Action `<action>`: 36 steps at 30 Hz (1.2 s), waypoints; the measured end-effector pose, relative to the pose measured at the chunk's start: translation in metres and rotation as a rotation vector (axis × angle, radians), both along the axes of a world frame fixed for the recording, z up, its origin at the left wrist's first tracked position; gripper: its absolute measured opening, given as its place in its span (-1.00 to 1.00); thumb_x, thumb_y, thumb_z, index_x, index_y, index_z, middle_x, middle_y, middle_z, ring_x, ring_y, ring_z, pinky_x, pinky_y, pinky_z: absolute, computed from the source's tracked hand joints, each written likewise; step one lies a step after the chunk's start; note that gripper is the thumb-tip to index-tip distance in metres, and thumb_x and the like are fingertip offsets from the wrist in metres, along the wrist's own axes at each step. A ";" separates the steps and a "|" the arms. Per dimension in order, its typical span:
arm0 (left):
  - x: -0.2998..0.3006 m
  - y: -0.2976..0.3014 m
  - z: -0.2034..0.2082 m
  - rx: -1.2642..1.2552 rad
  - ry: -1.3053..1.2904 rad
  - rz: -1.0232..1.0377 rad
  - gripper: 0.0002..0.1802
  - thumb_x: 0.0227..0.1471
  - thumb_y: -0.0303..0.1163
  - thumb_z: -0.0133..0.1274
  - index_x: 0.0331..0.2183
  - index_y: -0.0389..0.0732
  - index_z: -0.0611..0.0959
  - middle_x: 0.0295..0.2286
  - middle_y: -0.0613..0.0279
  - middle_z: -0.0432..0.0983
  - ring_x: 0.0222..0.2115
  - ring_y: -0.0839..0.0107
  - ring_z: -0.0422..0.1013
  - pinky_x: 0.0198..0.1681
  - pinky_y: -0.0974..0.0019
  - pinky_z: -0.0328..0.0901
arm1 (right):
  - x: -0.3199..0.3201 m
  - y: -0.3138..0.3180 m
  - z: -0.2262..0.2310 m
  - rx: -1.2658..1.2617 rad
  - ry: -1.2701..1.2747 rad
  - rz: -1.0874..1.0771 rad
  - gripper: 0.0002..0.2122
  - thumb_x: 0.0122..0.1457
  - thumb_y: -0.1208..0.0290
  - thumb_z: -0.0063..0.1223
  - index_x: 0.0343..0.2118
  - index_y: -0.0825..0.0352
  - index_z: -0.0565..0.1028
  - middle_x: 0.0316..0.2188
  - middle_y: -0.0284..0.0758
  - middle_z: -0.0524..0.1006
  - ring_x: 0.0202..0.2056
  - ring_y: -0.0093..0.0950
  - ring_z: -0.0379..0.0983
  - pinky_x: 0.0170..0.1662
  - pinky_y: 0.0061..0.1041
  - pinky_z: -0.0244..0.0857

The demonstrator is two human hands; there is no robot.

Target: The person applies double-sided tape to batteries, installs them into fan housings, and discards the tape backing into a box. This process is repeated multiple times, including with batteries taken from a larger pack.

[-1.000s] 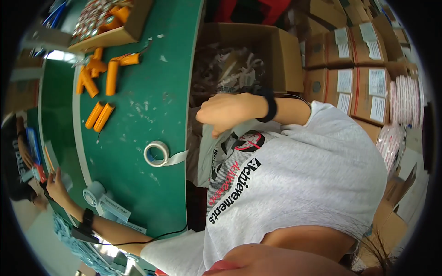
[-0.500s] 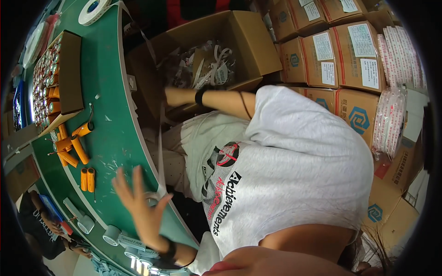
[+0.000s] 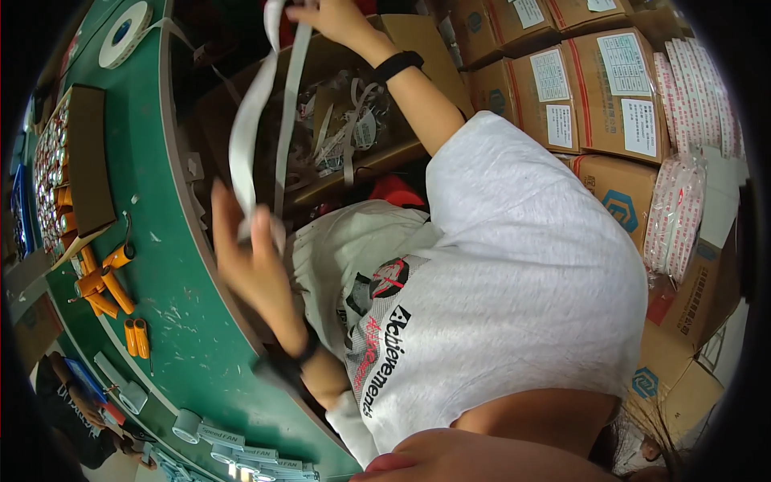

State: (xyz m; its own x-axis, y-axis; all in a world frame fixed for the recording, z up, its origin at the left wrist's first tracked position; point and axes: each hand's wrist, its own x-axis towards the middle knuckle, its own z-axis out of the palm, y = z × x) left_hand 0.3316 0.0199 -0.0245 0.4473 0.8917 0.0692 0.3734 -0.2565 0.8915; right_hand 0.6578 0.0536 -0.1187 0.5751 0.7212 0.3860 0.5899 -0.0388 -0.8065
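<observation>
My right hand (image 3: 341, 22), at the top of the view, pinches a white strip of tape (image 3: 247, 140) between thumb and fingers. Two lengths of strip hang from it, one twisted, down toward my left hand (image 3: 261, 277). That hand is just off the table's edge, blurred, its thumb and forefinger closed around the lower strip. A small loop of strip shows beside the thumb. Behind the strips stands an open carton (image 3: 438, 72) holding clear plastic scraps and pieces of strip. On the table lies a white tape roll (image 3: 112, 55) with a blue core, its loose end trailing over the edge.
On the green table (image 3: 173, 265) are loose orange battery packs (image 3: 117, 289) and a carton (image 3: 92, 161) full of them. Pale blue fan parts (image 3: 221, 436) line its near end. Stacked cartons (image 3: 618, 96) and bagged rolls (image 3: 675, 217) fill the right. Another person (image 3: 76, 410) works far left.
My right hand has risen from the open carton's near side to the top, drawing the strip up. My left hand, spread over the tabletop before, has moved off its edge and closed on the strip.
</observation>
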 end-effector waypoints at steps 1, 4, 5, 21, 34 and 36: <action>0.017 0.020 -0.034 -0.109 -0.051 -0.047 -0.37 0.01 -0.26 0.01 0.09 -0.25 0.22 0.05 -0.03 0.14 0.00 0.29 0.21 0.04 0.31 0.10 | -0.002 0.002 -0.022 -0.376 -0.110 -0.040 -0.58 -0.13 0.42 0.20 -0.13 0.30 0.41 -0.29 -0.17 0.51 -0.29 -0.27 0.47 -0.34 -0.35 0.37; 0.019 0.079 -0.170 -0.377 0.109 -0.137 -0.18 0.11 0.01 -0.18 0.18 -0.25 -0.11 0.20 0.02 -0.27 0.14 0.25 -0.01 0.14 0.28 -0.04 | -0.031 -0.040 -0.035 -1.164 -0.290 0.406 -0.26 -0.26 0.41 0.30 0.07 0.32 0.19 -0.16 -0.12 0.45 -0.14 -0.22 0.39 -0.13 -0.31 0.31; 0.029 0.078 -0.193 -0.488 0.021 -0.054 -0.19 0.09 0.04 -0.17 0.15 -0.30 -0.01 0.18 0.01 -0.17 0.12 0.23 0.02 0.12 0.27 0.00 | -0.030 -0.064 -0.069 -1.224 -0.195 0.380 -0.22 -0.28 0.43 0.31 0.09 0.32 0.16 -0.12 -0.12 0.43 -0.11 -0.21 0.38 -0.11 -0.31 0.30; -0.048 0.046 -0.279 -1.784 -0.318 0.265 -0.68 -0.08 -0.34 0.11 -0.24 -0.22 0.48 -0.34 0.27 0.44 -0.37 0.42 0.38 -0.31 0.32 0.34 | -0.118 -0.034 -0.093 0.111 1.411 0.236 -0.81 0.12 0.47 -0.18 -0.36 0.48 0.44 -0.47 -0.09 0.53 -0.36 -0.31 0.52 -0.30 -0.33 0.43; 0.086 -0.005 -0.072 -0.460 -0.095 -0.398 -0.56 -0.09 -0.38 0.12 -0.15 -0.38 0.44 -0.30 0.17 0.47 -0.41 0.35 0.39 -0.22 0.34 0.27 | -0.183 -0.067 -0.186 -0.503 0.722 0.800 -0.62 -0.02 0.32 0.10 -0.09 0.17 0.36 -0.48 -0.33 0.49 -0.42 -0.55 0.41 -0.33 -0.59 0.29; 0.073 -0.015 -0.060 0.005 0.307 -0.594 -0.49 -0.14 -0.35 0.17 -0.14 -0.40 0.43 -0.25 0.15 0.46 -0.39 0.29 0.38 -0.18 0.28 0.27 | -0.178 -0.057 -0.190 -0.493 0.647 0.781 -0.65 -0.01 0.30 0.08 -0.12 0.18 0.37 -0.49 -0.34 0.49 -0.43 -0.54 0.40 -0.34 -0.58 0.28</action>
State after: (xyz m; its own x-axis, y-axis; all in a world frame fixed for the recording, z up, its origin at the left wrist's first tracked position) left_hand 0.4042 0.0044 -0.0846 0.8624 0.4875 -0.1366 0.4042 -0.5005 0.7656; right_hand 0.4793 -0.0036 -0.3091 -0.1119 0.9624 -0.2474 0.0691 -0.2408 -0.9681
